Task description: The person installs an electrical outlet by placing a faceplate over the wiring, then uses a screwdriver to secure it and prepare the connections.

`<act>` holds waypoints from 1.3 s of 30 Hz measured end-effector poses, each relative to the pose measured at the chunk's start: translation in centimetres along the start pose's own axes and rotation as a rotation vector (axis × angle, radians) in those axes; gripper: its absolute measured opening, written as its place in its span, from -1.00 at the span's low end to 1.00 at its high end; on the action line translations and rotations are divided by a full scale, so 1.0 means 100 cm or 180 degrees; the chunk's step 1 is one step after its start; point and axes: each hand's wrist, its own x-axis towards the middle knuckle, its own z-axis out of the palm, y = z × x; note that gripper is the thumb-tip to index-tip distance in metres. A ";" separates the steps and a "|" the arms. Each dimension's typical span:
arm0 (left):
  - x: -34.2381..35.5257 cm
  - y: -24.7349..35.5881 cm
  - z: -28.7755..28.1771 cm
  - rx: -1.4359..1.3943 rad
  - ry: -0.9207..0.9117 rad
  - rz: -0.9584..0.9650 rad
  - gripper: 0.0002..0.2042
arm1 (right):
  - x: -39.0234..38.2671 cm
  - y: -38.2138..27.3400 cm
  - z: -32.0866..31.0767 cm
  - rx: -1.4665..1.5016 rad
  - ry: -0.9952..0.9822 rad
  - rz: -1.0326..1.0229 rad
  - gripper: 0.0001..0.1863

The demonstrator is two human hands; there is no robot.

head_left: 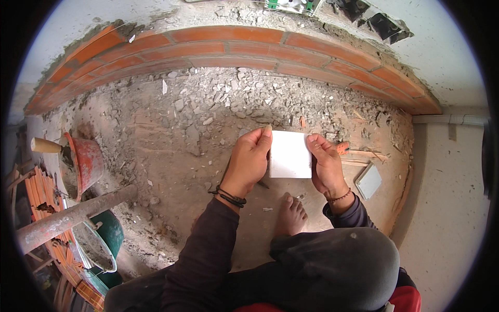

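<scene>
A flat white square plate (291,155), small and smooth, is held up in front of me by its two sides. The thumb of my left hand (248,162) presses its upper left edge, with the fingers behind it. On the opposite edge, my right hand (327,165) grips near the upper right corner, thumb toward the front. Whatever the fingers do behind the plate is hidden. Just beyond my right hand shows a small orange piece with dark marks (342,148), partly covered. A similar pale square piece (368,182) lies on the floor to the right.
A low brick wall (228,49) curves across the far side, with rubble (228,93) along its foot. At the left are a red bucket (89,164) with a wooden handle sticking out, a green bucket (110,231) and a thick pole (78,214). My bare foot (292,217) rests below the plate.
</scene>
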 end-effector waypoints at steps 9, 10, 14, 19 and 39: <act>0.002 0.002 -0.005 0.2011 0.0533 0.0953 -0.56 | 0.003 0.007 -0.008 -0.0135 0.0018 0.0173 -0.81; 0.002 0.003 -0.005 0.1770 0.0438 0.0737 -0.55 | 0.001 0.004 -0.003 -0.0091 0.0060 0.0223 -0.81; 0.004 0.003 -0.003 0.1290 0.0231 0.0283 -0.50 | 0.004 0.005 -0.008 -0.0050 -0.0067 0.0221 -0.80; 0.003 -0.003 0.003 0.1484 0.0337 0.0414 -0.45 | 0.004 0.000 -0.004 0.0059 0.0056 0.0272 -0.79; -0.007 -0.003 0.023 0.0081 -0.0048 0.0018 -0.61 | 0.010 -0.005 -0.011 -0.0118 0.0058 0.0309 -0.75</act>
